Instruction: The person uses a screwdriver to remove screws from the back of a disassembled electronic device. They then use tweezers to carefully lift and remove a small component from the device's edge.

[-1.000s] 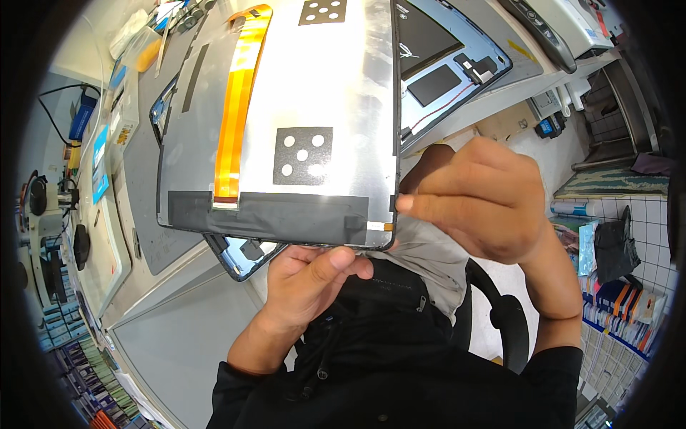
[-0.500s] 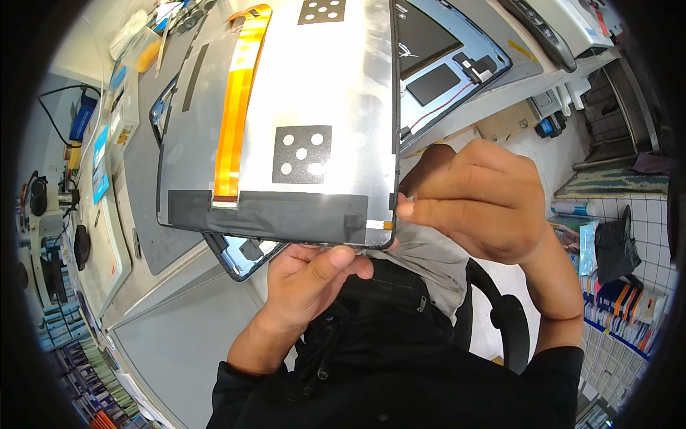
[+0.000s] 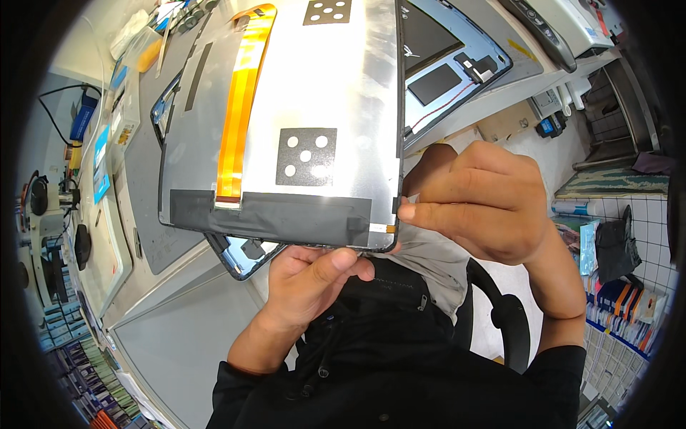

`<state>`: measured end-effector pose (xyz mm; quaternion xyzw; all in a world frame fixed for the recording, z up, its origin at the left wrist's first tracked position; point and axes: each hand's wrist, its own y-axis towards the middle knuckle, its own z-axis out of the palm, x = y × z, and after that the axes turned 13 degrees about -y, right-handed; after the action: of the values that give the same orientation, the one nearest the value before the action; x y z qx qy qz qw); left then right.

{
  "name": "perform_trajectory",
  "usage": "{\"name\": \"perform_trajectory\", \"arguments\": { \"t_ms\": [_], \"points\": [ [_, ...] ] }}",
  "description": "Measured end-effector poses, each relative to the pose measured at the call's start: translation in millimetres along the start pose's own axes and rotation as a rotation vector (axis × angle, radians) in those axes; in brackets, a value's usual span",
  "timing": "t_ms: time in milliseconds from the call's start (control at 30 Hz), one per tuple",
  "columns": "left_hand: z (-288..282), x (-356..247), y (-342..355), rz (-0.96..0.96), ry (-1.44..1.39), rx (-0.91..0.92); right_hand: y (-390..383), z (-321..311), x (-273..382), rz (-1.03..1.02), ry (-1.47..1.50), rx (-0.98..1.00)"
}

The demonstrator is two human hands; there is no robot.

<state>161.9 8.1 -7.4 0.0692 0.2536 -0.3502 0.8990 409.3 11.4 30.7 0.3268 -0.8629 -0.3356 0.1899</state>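
A tablet screen panel (image 3: 321, 93) is held up with its silver metal back facing me. A wide orange flex cable (image 3: 238, 136) runs down it, and black tape (image 3: 286, 218) spans its near end. My left hand (image 3: 307, 282) is closed on the near edge, thumb in front and fingers underneath. At the panel's right edge, close to the lower corner, my right hand (image 3: 475, 204) is pinched; its fingertips touch the edge, and whatever they hold cannot be made out. Behind the panel lies an opened tablet housing (image 3: 457, 86) with a thin red wire, mostly hidden.
The housing rests on a grey mat (image 3: 163, 243) on the workbench. A white device (image 3: 572, 28) stands at the far right. Left of the mat are a clear plastic box (image 3: 125, 129) and a white tray (image 3: 107, 236). A chair armrest (image 3: 507, 322) is at my right.
The panel has shifted slightly to the right. My right hand has moved a little to the right along with it, still pinched at the edge; my left hand keeps its hold.
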Motion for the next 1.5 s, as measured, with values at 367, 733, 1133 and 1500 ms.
{"name": "perform_trajectory", "arguments": {
  "t_ms": [367,733,1133,1500],
  "points": [
    [0.0,-1.2,1.6,-0.010,-0.038,0.023,0.4,-0.5,-4.9,-0.010,-0.026,0.008],
    [1.1,0.5,3.2,0.004,-0.051,0.041,-1.3,-3.8,1.4,0.006,-0.051,0.032],
    [15.2,-0.5,9.4,0.031,0.064,-0.104,-3.9,-0.6,10.5,0.027,0.087,0.007],
    [6.7,-1.8,2.7,-0.004,-0.008,0.015,-5.6,-0.1,1.1,0.064,0.002,0.028]
  ]
}}
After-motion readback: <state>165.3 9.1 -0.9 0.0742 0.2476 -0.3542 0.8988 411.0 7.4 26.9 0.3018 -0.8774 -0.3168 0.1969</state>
